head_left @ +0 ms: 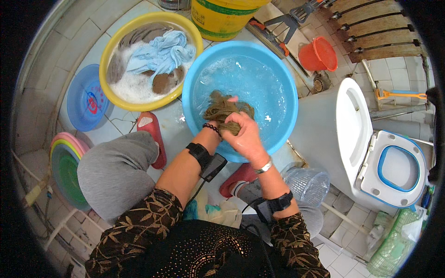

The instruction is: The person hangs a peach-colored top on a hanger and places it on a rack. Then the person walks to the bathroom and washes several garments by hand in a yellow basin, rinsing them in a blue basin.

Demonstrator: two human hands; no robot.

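A wet brown cloth (pixel 225 110) is bunched up at the near left side of a light blue basin (pixel 291 99) of water. My right hand (pixel 244 135) has its fingers closed on a fold of it, just above the near rim. My left hand (pixel 233 99) is mostly hidden in the folds, with a bit of finger showing past the cloth; it appears to grip the same cloth. A dark bead bracelet (pixel 212 128) sits on my left wrist and a silver bangle (pixel 264 166) on my right.
A yellow basin (pixel 105 90) holds suds, a light blue garment (pixel 162 51) and darker cloths. Left of it is a blue bowl (pixel 83 104). A yellow bucket (pixel 218 21) stands behind, a red bucket (pixel 318 54) farther right. The toilet (pixel 320 134) is at right, near a clear plastic basket (pixel 308 183).
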